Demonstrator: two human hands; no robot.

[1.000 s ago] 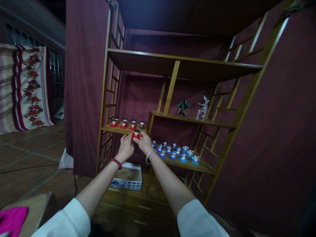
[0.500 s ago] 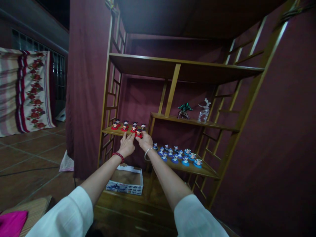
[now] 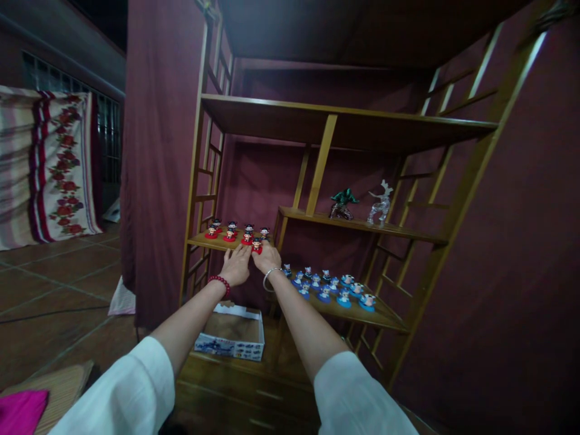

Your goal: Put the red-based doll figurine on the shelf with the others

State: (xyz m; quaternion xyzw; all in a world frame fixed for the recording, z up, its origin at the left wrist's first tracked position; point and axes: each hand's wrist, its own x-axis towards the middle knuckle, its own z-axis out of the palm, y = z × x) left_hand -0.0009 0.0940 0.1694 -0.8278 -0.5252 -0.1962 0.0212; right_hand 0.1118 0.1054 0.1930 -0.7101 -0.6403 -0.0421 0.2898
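On the left-hand shelf (image 3: 203,240) stand several small figurines with black hair and red bases. The nearest red-based figurine (image 3: 257,244) is upright at the shelf's front edge. My right hand (image 3: 267,258), with a silver bangle at the wrist, has thumb and fingers closed around its right side and base. My left hand (image 3: 236,267), wearing a red bead bracelet, reaches up to the shelf edge just left of that figurine. Its fingers are stretched out and hold nothing, with fingertips close to the base; whether they touch it I cannot tell.
Several blue-based figurines (image 3: 324,293) stand on the lower right shelf. Above them are a green-and-dark statuette (image 3: 343,203) and a clear statuette (image 3: 379,203). An open cardboard box (image 3: 248,350) sits below my hands. Wooden uprights (image 3: 322,164) divide the rack.
The view has shifted slightly. Both hands stay at the shelf edge around the nearest red-based figurine, which is still upright; the other figurines keep their places.
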